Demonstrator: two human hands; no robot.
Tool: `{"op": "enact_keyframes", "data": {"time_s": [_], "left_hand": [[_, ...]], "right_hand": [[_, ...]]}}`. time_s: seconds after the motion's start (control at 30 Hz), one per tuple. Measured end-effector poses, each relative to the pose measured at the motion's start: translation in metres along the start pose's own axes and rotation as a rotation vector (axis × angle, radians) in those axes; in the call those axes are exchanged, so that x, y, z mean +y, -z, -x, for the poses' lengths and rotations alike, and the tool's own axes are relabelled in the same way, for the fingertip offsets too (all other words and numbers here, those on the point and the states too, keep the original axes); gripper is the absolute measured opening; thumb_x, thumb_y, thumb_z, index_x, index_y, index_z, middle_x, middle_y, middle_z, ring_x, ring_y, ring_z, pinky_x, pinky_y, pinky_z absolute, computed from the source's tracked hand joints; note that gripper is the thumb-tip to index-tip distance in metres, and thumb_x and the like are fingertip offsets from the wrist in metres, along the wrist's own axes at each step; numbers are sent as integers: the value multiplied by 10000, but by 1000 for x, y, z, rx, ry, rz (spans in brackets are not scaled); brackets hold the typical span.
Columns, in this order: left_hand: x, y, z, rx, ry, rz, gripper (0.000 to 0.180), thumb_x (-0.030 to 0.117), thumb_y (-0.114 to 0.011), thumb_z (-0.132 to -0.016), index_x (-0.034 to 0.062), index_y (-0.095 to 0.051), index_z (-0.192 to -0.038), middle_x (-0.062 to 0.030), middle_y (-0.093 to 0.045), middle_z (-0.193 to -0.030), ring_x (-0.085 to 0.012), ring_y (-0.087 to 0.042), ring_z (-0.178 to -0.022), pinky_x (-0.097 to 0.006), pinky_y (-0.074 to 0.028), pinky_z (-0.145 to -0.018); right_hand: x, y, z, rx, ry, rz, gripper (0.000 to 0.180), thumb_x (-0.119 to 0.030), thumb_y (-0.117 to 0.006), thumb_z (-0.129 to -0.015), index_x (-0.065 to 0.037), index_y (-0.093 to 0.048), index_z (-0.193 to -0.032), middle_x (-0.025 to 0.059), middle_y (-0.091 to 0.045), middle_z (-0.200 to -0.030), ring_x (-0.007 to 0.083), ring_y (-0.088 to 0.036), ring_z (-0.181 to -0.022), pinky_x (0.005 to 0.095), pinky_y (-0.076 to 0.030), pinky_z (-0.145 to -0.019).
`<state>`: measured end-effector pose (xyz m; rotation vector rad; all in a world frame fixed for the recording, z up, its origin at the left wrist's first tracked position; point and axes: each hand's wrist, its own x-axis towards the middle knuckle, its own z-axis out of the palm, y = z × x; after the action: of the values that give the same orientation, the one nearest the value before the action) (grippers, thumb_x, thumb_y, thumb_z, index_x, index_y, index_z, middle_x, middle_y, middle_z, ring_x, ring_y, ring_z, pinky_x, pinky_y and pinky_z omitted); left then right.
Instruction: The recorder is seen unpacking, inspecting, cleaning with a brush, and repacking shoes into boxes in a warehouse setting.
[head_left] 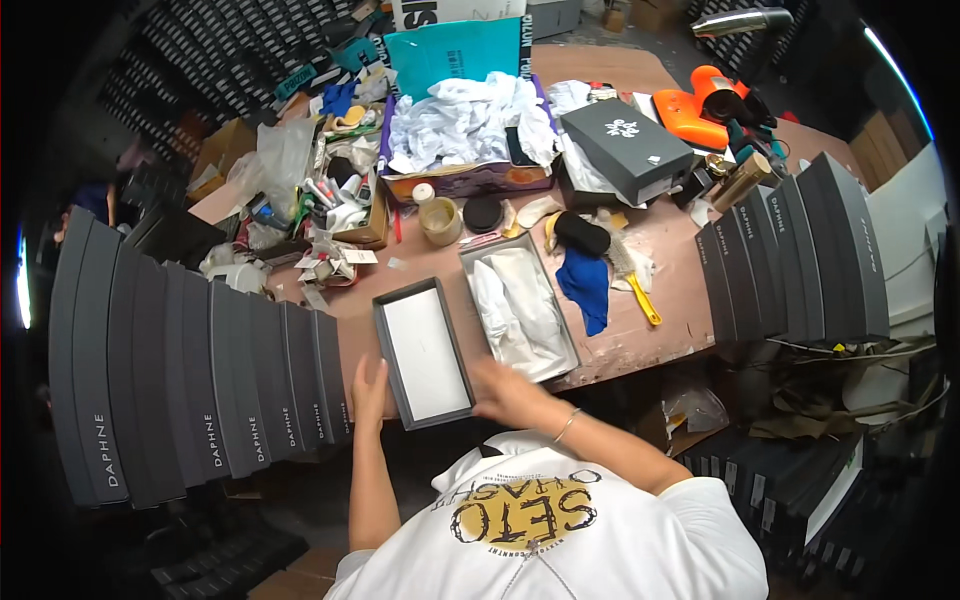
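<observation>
An open grey box part with a white inside, a shoebox lid or tray, lies at a slant near the table's front edge. Along its left side is my left hand, thumb and fingers apart. My right hand is at its lower right corner, slightly blurred, its fingertips partly hidden; whether they grip the rim I cannot tell. Just to the right, a grey shoebox stands open, with crumpled white tissue paper filling it. What lies under the paper is hidden.
Rows of grey shoeboxes stand at left and right. Behind are a box of crumpled paper, a jar, a blue cloth, a yellow-handled brush, a closed grey box and an orange tool.
</observation>
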<state>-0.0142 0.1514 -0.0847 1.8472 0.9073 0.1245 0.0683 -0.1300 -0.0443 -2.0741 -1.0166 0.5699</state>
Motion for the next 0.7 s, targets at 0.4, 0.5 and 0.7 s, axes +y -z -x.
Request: {"op": "enact_keyframes", "data": {"time_s": [0.4,0.5,0.7], "left_hand": [[68,-198,68,-673,-901,-974,395,324,-672,-807,-3,-647,-1026,-188,-583,-1142,-340,-522,-1126,-473,-335,-1027],[76,-189,67,-879,-418,-911,385,353,-657,-820,-1,-660,-972,-199,-620,-1039,-316,-576,-1021,-478,-331,-1015],[72,-163,89,-377,353,792,543,465,-495,-934,87,-469,-1322,-121,-587,-1170,-283,-539,-1155,-461,-394,-977]], "right_hand": [[170,27,-109,26,-441,450,876,-132,-650,-738,36,-130,-1423,327,-588,-1043,469,-605,-923,460,-488,-850],[177,52,-119,-114,-472,237,799,-113,-602,-757,43,-170,-1411,318,-605,-1033,445,-611,-944,445,-492,-839],[110,91,-60,300,-161,-444,530,-141,-618,-817,69,-469,-1279,201,-615,-1147,278,-603,-1029,327,-456,-894]]}}
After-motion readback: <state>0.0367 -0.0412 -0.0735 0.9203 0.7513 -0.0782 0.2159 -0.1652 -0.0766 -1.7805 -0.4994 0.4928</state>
